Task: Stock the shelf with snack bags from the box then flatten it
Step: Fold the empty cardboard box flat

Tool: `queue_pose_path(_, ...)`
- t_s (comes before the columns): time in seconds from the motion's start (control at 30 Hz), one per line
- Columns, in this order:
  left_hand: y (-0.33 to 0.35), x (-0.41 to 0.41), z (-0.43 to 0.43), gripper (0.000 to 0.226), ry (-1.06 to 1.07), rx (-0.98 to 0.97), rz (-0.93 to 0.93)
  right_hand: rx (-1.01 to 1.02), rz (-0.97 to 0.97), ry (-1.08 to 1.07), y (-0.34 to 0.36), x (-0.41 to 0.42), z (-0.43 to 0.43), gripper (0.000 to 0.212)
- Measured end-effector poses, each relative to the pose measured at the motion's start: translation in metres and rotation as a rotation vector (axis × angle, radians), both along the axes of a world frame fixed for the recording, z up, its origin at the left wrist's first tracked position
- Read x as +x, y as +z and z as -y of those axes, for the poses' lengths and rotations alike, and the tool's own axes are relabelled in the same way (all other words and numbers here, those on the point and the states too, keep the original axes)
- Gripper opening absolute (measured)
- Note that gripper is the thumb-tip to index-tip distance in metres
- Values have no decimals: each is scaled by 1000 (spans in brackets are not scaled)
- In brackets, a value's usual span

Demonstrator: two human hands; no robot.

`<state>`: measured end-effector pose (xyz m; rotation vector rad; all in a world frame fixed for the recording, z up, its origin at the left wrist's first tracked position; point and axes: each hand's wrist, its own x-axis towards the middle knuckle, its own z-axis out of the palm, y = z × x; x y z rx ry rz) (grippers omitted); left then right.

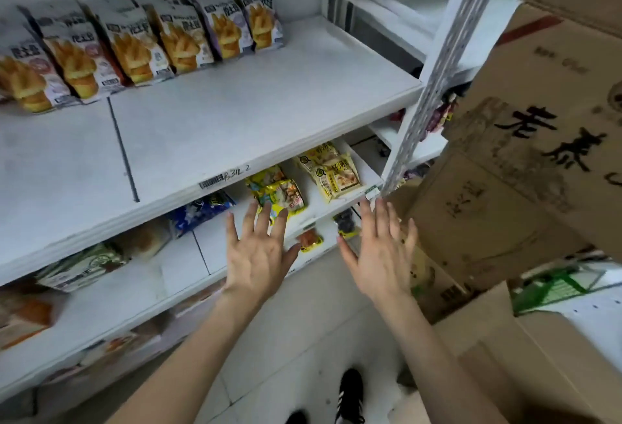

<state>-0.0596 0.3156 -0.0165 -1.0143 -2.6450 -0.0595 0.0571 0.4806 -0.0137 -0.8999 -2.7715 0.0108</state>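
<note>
Snack bags are stood in a row at the back of the shelf, its front left bare. The box is seen at the right. The hands, left hand and right hand, are spread wide, with nothing held. Stocking seems in hand; more bags must likely be fetched from the box.

A shop stockroom: white metal shelves carrying rows of snack bags, barcode label, stacked cardboard boxes.
</note>
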Motion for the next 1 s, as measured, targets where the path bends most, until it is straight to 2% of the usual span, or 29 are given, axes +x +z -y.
queue_pose_path(0.13, -6, 38, 12, 63, -95, -41, 67, -33, 16, -124, -3, 57, 30, 75)
queue_pose_path(0.7, -48, 237, 32, 65, -600, -125, 139, -210, 121, -685, -44, 317, 154, 73)
queue_pose_path(0.87, -69, 288, 35, 57, -727, -139, 150, -252, 140, -809, -64, 380, 186, 72)
queue_pose_path(1.0, -90, 320, 32, 65, -797, -186, 171, -316, 158, -899, -80, 418, 203, 76)
